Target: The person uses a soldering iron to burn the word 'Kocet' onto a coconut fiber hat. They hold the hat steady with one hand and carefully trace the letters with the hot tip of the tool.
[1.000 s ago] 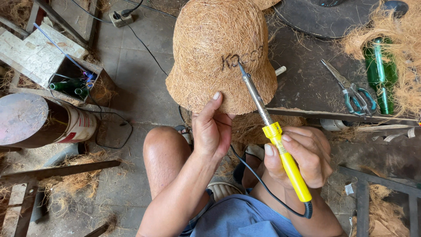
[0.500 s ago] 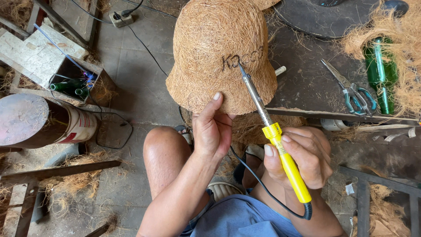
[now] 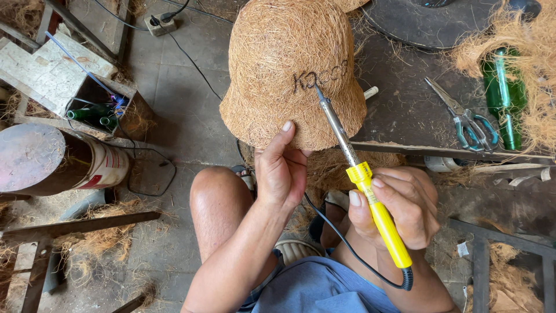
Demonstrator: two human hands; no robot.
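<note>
Almost nothing has shifted since the earlier frames: both hands keep their places, and the hot tip sits at the same spot on the burnt marks as half a second ago. Nearest the camera, the right hand (image 3: 399,211) is wrapped in a pen-like grip around the yellow handle of the soldering iron (image 3: 356,174), whose black cord loops down past the blue shorts (image 3: 321,290). Just beside it, the left hand (image 3: 282,174) pinches the lower brim of the coir hat (image 3: 289,69), thumb on the outside and fingers tucked under the edge, so the hat stands propped in front of the knees with its crown pointing away. The iron's metal shaft slants up and left, and its tip touches the dark scorched lettering (image 3: 321,75) on the hat's side. To do this burning well, I judge the tip should rest lightly and travel slowly, so the fibre chars evenly without catching, while the brim hand holds the surface taut and steady, well clear of the heated shaft. Farther off, scissors (image 3: 466,119) lie on the dark bench, green bottles (image 3: 504,98) lie among loose fibre at the right, and a power strip (image 3: 161,23) lies on the floor at the top left
</note>
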